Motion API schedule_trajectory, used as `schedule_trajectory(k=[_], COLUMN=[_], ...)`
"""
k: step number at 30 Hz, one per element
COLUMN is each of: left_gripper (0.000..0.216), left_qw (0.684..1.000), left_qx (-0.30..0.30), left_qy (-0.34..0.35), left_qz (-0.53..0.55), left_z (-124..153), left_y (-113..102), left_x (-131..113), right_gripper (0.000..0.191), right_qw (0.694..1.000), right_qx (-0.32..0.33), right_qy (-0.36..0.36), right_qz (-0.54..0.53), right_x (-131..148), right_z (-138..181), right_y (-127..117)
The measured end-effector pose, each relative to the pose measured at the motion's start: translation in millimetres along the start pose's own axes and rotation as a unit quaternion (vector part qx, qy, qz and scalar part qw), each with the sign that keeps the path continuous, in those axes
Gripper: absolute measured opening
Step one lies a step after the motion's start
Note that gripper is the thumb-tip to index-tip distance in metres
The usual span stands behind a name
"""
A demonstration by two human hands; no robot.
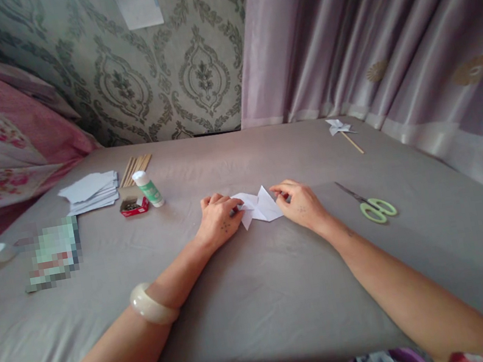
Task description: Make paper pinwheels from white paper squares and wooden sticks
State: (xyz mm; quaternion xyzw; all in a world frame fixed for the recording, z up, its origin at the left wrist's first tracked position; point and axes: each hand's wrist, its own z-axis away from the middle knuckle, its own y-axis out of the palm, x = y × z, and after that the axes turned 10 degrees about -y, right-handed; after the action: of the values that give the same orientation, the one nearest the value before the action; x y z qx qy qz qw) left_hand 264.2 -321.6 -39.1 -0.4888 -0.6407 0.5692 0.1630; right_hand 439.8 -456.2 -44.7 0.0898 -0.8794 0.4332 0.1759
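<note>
A white paper pinwheel (267, 206), partly folded with pointed flaps standing up, lies in front of me between both hands. My left hand (220, 216) is closed on its left side, thumb and fingers pinching a flap near the middle. At the right edge, my right hand (299, 203) has its fingers curled and its thumb and index pinching at the paper. The fingertips partly hide the folds there. To the right of this hand lie scissors (372, 206) with light green handles, blades partly open.
Left of my hands stand a white-and-green glue bottle (149, 190) and a small red box (133, 206) of metal bits. Behind them are wooden sticks (129, 172) and stacked white paper (90, 193). A finished pinwheel (340, 126) on a stick lies back right. Curtains (337, 35) border the right side.
</note>
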Motion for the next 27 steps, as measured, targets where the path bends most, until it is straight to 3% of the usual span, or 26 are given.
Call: schedule_trajectory(k=[7, 16, 27], left_gripper=[0.024, 0.022, 0.021], left_qw=[1.000, 0.995, 0.989], left_qx=[0.000, 0.014, 0.014], left_qy=[-0.021, -0.089, -0.129], left_qz=[0.020, 0.047, 0.072], left_z=[-8, -16, -21], left_y=[5, -6, -11], left_x=[8, 13, 8], right_gripper=[0.033, 0.042, 0.011], right_qw=[0.998, 0.985, 0.969], right_qx=[0.036, 0.122, 0.092], right_qy=[-0.028, -0.119, -0.218], right_qz=[-0.032, -0.013, 0.073], right_x=[3, 18, 38], right_z=[2, 6, 8], right_y=[0, -4, -2])
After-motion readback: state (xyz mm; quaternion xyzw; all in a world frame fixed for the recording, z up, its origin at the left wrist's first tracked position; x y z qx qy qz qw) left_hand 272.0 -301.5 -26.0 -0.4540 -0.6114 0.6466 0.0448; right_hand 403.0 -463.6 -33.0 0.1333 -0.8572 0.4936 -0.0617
